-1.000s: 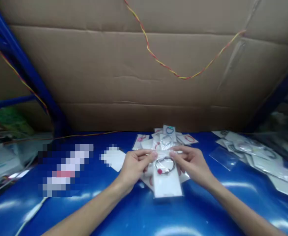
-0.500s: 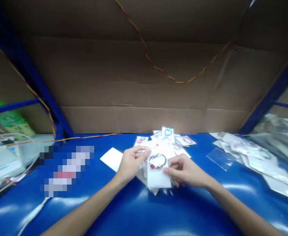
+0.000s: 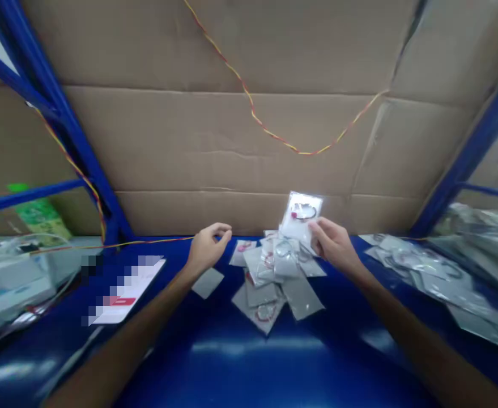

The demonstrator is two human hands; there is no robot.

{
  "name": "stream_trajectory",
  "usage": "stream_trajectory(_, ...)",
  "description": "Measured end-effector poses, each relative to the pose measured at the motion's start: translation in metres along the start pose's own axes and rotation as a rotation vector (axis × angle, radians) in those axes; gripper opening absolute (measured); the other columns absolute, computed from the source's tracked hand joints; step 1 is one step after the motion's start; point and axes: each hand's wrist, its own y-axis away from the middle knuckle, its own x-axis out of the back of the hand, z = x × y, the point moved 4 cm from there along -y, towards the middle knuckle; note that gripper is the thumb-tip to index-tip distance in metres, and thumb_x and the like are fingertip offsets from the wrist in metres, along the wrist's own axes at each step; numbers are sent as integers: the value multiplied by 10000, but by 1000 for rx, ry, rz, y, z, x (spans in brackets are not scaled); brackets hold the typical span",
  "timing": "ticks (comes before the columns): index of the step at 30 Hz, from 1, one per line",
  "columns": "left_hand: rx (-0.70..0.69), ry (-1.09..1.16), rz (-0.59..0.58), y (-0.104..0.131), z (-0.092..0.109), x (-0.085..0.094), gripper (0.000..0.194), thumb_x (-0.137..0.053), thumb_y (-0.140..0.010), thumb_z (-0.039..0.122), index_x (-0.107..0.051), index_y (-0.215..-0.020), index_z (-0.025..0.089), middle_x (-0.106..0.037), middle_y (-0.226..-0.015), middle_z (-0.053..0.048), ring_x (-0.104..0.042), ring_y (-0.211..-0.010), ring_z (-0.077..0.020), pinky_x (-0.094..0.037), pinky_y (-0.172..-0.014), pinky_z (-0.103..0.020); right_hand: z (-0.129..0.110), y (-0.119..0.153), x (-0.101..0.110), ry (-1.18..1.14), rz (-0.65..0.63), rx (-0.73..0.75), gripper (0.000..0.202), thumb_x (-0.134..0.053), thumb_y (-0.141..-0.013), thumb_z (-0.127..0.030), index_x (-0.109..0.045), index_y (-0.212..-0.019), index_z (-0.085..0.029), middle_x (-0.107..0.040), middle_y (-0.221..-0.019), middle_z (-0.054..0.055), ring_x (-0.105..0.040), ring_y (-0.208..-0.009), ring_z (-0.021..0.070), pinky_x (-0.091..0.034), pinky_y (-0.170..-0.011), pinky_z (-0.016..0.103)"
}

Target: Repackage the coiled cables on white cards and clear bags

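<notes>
My right hand [image 3: 333,242] pinches the lower right side of a clear bag [image 3: 298,218] between thumb and fingers. Inside the bag is a white card carrying a dark bracelet with a red bead. It is raised above the back of a loose pile of bagged bracelets [image 3: 286,258] on white cards. To the left of the pile hovers my left hand [image 3: 209,246], its fingers loosely curled, the thumb apart from them and nothing visible in it. Just below that hand, a plain white card [image 3: 208,283] lies on the blue table [image 3: 249,368].
At right lies a spread of bagged cards [image 3: 435,275]. A partly blurred phone-like white and red item [image 3: 125,297] lies at left, near a white box [image 3: 21,283]. A cardboard wall [image 3: 240,209] and blue frame posts bound the back; a red-yellow wire [image 3: 308,153] hangs there.
My right hand has raised the bagged bracelet up and away over the pile. My left hand has left it and moved left and up. The clear bag lying at right is gone from its spot.
</notes>
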Motion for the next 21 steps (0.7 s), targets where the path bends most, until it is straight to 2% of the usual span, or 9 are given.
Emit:
stream_trajectory(2, -7, -143, 44, -2, -8, 5, 326, -526, -938, 430, -734, -1089, 229, -793, -988, -48, -700, -818, -214, -494, -729, -281, 9, -4, -4, 302, -49, -14, 502, -458, -948, -645, -658, -867, -192, -567, -548, -8, -503, -476, 149, -317, -470, 248)
stream_trajectory(4, 0, -225, 59, 1, -15, 11, 315, -527, -943, 429, -728, -1067, 221, -775, -998, -76, -693, -922, -255, -493, -797, -315, 20, -4, -7, 487, -59, -47, 450, -572, -898, -610, -689, -770, -195, -623, -598, 36, -571, -570, 187, -320, -523, 266)
stream_trajectory(7, 18, -351, 26, 9, -25, 15, 357, -541, -924, 499, -735, -945, 199, -729, -1023, -144, -648, -1057, -344, -491, -866, -384, 33, 2, -8, 615, -22, -96, 396, -646, -852, -607, -717, -798, -221, -661, -650, 42, -612, -658, 212, -319, -575, 272)
stream_trajectory(11, 127, -536, -85, 19, -40, 11, 546, -442, -926, 622, -706, -794, 162, -687, -1039, -241, -608, -1111, -462, -497, -873, -509, 40, 8, -5, 730, -24, -120, 453, -526, -934, -653, -739, -943, -254, -712, -734, 37, -661, -741, 228, -349, -614, 275)
stream_trajectory(13, 168, -533, -85, 23, -45, 7, 548, -496, -880, 649, -689, -772, 148, -689, -1013, -263, -612, -1083, -491, -494, -863, -549, 42, 10, -3, 747, -34, -119, 461, -483, -970, -629, -742, -968, -248, -728, -771, 49, -676, -771, 236, -357, -626, 280)
stream_trajectory(16, 173, -528, -60, 28, -45, 2, 502, -572, -836, 611, -691, -880, 125, -696, -1018, -274, -622, -1069, -498, -486, -870, -565, 47, 11, 1, 760, -23, -132, 439, -459, -1001, -578, -739, -990, -240, -754, -857, 68, -692, -831, 242, -370, -648, 281)
stream_trajectory(21, 172, -645, -185, 33, -43, -10, 594, -417, -931, 550, -628, -1159, 43, -692, -998, -342, -658, -1017, -512, -483, -846, -569, 56, 10, 3, 729, 7, -158, 434, -426, -1023, -562, -730, -1067, -255, -779, -941, 63, -710, -907, 245, -403, -689, 270)
